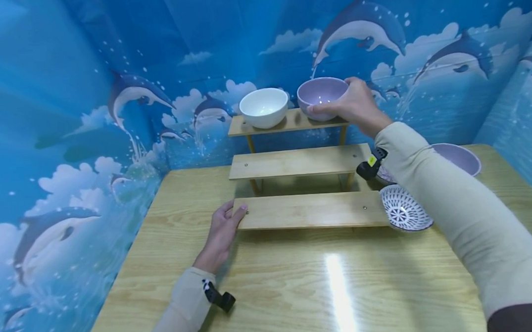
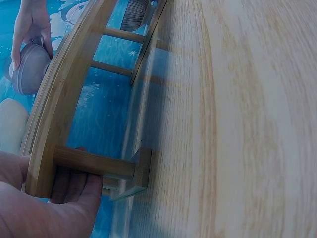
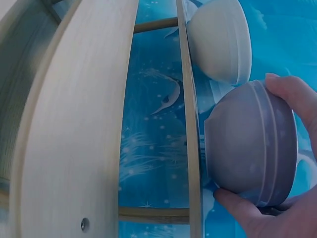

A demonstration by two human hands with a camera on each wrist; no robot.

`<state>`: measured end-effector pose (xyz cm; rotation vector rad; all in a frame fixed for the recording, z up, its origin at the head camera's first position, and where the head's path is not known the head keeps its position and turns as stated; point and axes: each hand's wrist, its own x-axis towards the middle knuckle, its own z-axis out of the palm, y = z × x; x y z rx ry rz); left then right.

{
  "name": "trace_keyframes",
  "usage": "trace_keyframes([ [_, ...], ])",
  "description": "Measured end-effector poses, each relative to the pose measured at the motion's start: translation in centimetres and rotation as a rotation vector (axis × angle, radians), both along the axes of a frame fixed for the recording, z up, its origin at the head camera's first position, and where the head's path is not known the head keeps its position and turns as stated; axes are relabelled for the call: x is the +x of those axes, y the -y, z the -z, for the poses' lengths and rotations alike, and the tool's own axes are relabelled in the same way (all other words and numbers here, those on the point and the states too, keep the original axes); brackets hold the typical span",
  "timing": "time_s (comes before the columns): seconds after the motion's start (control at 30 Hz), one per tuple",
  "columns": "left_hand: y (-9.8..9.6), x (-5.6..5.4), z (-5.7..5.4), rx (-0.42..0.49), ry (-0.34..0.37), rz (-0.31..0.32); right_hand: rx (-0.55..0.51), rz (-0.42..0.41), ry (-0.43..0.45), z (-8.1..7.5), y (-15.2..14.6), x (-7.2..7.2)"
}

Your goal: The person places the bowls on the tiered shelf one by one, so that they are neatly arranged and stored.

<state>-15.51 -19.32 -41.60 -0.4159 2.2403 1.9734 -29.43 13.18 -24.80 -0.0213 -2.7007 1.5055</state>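
Observation:
My right hand (image 1: 357, 105) grips a purple bowl (image 1: 318, 97) by its side, at the right end of the rack's top board (image 1: 292, 120). In the right wrist view the bowl's base is right by that board; whether they touch I cannot tell. To its left, a white bowl (image 1: 263, 109) stands upright on the same board. My left hand (image 1: 217, 235) holds the left end of the three-step wooden rack's lowest board (image 1: 308, 211). Its thumb lies on top, and in the left wrist view its fingers (image 2: 79, 188) curl underneath beside a wooden leg (image 2: 94, 162).
Right of the rack sit a patterned black-and-white bowl (image 1: 403, 209) and another purple bowl (image 1: 457, 158), the latter partly behind my right sleeve. The rack's middle board (image 1: 299, 162) is bare. A dolphin-printed backdrop (image 1: 251, 33) rises behind the wooden table (image 1: 276, 289).

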Motion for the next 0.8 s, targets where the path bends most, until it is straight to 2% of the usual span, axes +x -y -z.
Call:
trace_keyframes([
  [0.3,-0.2,-0.1,0.0,0.001,0.005,0.009,0.005,0.024,0.008,0.6,-0.4,-0.4],
  [0.47,-0.3,-0.1,0.1,-0.004,0.009,0.005,-0.011,-0.003,-0.003,0.6,-0.6,-0.3],
  [0.63,-0.3,-0.2,0.1,0.005,0.01,0.002,-0.004,-0.074,-0.012,0.4,-1.2,0.3],
  [0.8,-0.1,-0.1,0.1,0.009,0.011,0.005,0.027,-0.084,0.014,-0.2,-2.5,1.7],
])
